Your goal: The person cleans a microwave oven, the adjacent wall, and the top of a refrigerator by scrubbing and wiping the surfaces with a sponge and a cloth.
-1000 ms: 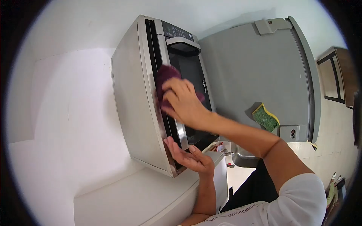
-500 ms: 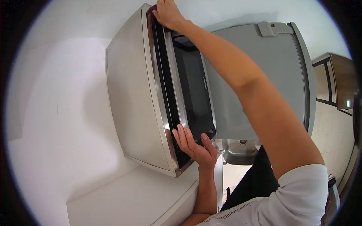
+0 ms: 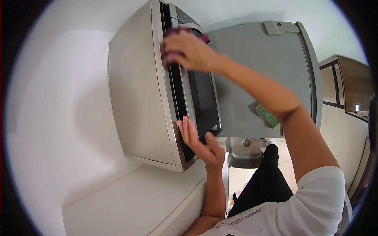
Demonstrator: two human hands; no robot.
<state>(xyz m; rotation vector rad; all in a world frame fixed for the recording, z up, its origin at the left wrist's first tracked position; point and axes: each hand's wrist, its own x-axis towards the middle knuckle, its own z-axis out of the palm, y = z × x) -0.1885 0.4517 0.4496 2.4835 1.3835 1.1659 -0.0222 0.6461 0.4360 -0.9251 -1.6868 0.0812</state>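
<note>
My right hand, blurred by motion, is wrapped round a dark purple cloth. It presses the cloth on the upper front frame of a steel-cased microwave oven. Lower down, my left hand has its fingers stretched and thumb apart, with its fingertips at the front edge near the oven's lower corner. A dark glass door lies to the right of this frame, and a black gap runs between them. Part of the control panel shows above my right hand.
Right of the oven is a grey fridge-like surface with a hinge cover. A green sponge lies on it, partly behind my forearm. Below are a steel sink and a white counter; a brown cabinet stands far right.
My right hand has moved down from the oven's top corner along the front frame with the cloth. My left hand stays near the lower corner. The sponge has come into view.
</note>
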